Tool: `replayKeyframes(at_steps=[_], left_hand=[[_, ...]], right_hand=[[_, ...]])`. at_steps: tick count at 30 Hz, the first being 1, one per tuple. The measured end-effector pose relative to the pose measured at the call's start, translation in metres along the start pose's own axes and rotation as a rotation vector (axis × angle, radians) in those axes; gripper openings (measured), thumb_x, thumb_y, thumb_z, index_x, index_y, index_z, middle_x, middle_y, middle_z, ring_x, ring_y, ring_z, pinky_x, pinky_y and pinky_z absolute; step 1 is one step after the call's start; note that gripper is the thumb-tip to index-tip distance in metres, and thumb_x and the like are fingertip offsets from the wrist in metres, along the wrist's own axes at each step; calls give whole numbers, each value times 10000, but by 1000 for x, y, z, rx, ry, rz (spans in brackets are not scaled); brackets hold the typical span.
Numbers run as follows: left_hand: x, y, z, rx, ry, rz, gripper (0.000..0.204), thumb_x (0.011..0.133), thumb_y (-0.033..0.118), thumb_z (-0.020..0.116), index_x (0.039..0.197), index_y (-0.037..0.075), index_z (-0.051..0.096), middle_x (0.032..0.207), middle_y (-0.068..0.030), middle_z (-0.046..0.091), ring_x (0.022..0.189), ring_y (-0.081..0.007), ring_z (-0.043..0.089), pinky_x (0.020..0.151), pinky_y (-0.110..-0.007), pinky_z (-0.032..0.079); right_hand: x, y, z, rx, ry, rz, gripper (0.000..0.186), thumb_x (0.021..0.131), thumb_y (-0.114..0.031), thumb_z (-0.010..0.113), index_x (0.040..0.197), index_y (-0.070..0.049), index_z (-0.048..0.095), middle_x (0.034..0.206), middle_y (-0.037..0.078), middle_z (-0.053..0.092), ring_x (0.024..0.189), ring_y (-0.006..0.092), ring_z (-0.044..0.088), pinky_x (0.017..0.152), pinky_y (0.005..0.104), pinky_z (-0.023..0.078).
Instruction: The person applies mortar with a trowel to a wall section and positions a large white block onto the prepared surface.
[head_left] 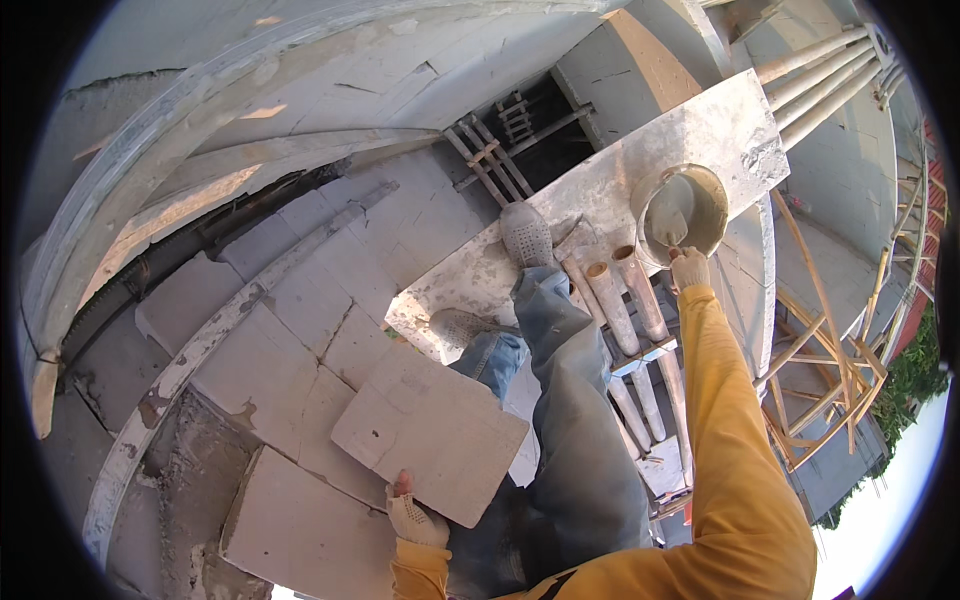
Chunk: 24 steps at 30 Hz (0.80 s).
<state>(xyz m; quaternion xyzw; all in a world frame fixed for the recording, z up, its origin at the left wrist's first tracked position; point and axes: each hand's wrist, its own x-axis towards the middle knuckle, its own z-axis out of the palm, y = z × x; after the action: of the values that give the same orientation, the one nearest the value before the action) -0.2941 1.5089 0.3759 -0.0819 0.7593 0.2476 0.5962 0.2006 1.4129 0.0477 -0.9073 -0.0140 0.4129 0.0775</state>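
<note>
My left hand (416, 516), in a pale glove with bare fingertips, grips the near edge of a flat grey block (430, 430). The block is tilted beside my left leg, above the block wall. Out to the right, my right hand (689, 268) is closed around the handle of a trowel (670, 212). The trowel's blade reaches down into a round bucket (722, 205), whose inner wall is smeared with grey mortar. How much mortar lies in the bucket is hard to make out. The bucket stands on a mortar-stained plank (590, 190).
My shoes (527, 236) rest on the plank. Scaffold tubes (620, 310) lie between my legs and right arm. A narrow pale strip (200, 345) runs along the block wall (300, 380) at left. A dark drop with a ladder (490, 160) lies beyond. Bamboo poles (820, 370) stand right.
</note>
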Motion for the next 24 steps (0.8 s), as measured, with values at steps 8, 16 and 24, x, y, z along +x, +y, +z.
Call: replayKeyframes(at_steps=[8, 16, 24], left_hand=[[31, -26, -23, 297, 242, 124, 311, 907, 275, 673, 1012, -9, 606, 975, -117, 652, 856, -214, 599, 746, -335, 475], [2, -18, -7, 224, 136, 272, 344, 865, 238, 717, 1048, -35, 617, 1000, -115, 667, 895, -188, 602, 792, -351, 477], [6, -44, -21, 108, 207, 234, 409, 839, 243, 746, 1073, -68, 621, 995, -148, 675, 876, -219, 624, 763, -358, 495]], right_hand=[[-131, 0, -62, 444, -125, -186, 243, 959, -295, 619, 852, -85, 563, 627, -30, 492, 495, 72, 472, 385, 230, 361], [-305, -143, -51, -53, -278, -1033, 257, 937, -276, 623, 898, -23, 626, 687, 25, 576, 577, 129, 509, 519, 288, 400], [-462, -230, 26, -71, -854, -1141, 344, 880, -273, 635, 1043, 28, 596, 774, 198, 599, 702, 364, 589, 641, 432, 468]])
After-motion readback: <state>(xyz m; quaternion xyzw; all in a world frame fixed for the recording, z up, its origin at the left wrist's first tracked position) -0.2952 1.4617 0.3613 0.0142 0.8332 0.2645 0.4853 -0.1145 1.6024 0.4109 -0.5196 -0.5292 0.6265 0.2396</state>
